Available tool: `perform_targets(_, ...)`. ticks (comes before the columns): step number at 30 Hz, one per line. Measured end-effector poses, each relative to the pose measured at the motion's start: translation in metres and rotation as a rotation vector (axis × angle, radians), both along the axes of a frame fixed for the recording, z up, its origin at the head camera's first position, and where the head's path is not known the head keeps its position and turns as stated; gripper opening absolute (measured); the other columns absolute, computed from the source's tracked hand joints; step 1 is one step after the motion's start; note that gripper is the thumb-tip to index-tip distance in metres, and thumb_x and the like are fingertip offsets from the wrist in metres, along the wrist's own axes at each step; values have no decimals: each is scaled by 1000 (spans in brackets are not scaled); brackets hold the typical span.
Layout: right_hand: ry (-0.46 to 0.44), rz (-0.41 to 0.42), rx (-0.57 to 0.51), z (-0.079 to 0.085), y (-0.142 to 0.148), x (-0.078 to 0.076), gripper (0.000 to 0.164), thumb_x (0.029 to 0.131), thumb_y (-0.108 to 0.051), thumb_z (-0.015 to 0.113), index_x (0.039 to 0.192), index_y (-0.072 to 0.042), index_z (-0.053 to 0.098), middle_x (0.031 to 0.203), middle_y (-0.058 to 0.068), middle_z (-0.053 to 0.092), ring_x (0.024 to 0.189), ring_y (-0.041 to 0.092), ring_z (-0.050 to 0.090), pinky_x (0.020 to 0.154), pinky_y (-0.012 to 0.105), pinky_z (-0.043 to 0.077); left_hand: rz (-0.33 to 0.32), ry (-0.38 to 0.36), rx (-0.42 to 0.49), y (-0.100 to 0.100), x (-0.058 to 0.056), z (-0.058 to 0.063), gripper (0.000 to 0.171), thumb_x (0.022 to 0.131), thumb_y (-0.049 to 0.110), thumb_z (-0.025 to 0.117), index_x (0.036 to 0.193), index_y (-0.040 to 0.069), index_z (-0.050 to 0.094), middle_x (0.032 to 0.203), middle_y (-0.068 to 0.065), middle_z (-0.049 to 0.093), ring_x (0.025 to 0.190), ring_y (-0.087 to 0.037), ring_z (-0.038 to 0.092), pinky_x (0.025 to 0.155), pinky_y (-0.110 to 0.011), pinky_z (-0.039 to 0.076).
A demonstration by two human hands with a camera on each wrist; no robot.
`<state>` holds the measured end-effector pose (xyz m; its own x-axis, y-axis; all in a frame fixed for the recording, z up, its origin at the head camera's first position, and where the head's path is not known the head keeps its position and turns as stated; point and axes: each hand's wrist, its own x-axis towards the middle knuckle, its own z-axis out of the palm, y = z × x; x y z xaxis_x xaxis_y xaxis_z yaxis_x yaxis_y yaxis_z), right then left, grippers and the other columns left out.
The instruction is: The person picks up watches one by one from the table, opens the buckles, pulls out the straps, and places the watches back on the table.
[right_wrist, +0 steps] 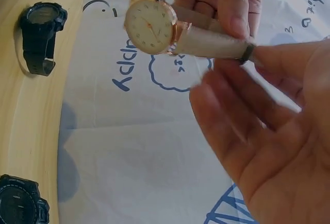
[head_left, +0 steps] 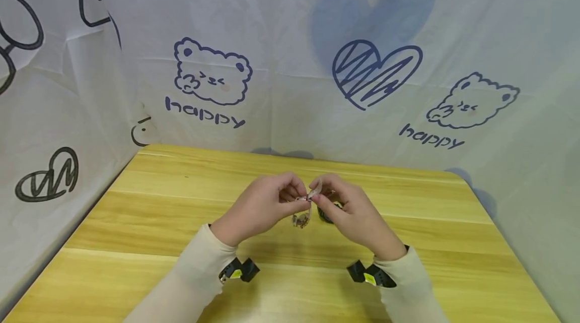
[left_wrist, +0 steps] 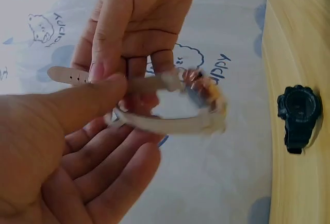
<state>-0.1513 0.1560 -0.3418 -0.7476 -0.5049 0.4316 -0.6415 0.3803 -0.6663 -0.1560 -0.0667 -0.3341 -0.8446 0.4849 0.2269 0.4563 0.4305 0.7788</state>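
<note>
Between my two hands a wristwatch with a pale round dial, rose-gold case and light beige strap is held up off the table. My left hand pinches its strap between thumb and fingers. My right hand pinches the strap where its ends meet, by a dark band. The strap's tail with small holes sticks out past the fingertips in the left wrist view. The watch head hangs below the fingers in the head view, and the strap forms a loop.
On the wooden table, a black watch lies partly hidden behind my right hand. Two black watches, one at the upper left and one at the lower left, appear in the right wrist view. White printed cloth surrounds the table.
</note>
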Motion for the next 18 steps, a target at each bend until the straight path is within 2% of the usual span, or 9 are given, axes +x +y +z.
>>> perform_targets(4,54,-49,12,1,0,-1,10,104,-12,63,111,-19,64,107,-6,64,97,13,63,84,36,56,38,58,28,2,-1,-2,11,95,23,77,103,19,71,90,10,70,81,-6,66,75,-28,57)
perform_targets(7,36,-62,1,1,0,-1,9,104,-14,65,110,-19,65,99,-7,64,87,12,61,78,34,55,36,104,48,3,-1,-4,9,94,21,77,102,19,72,87,11,70,78,-6,66,74,-28,57)
perform_targets(10,-8,-56,-20,1,0,0,8,104,-14,65,111,-17,66,93,-6,67,81,13,63,73,32,55,43,171,31,4,-2,-5,9,94,19,78,101,19,73,88,12,70,78,-3,65,75,-27,57)
perform_targets(14,-28,-62,-29,3,0,1,9,102,-12,67,110,-16,67,92,-5,68,81,12,65,73,32,57,48,233,13,5,-3,-6,10,93,18,79,101,20,73,91,13,70,79,0,64,76,-29,57)
perform_targets(18,-66,-64,-72,6,1,3,10,101,-10,68,110,-15,68,95,0,70,85,14,67,77,35,58,42,248,28,6,-3,-5,10,93,18,79,100,20,73,91,13,70,79,1,64,77,-29,57)
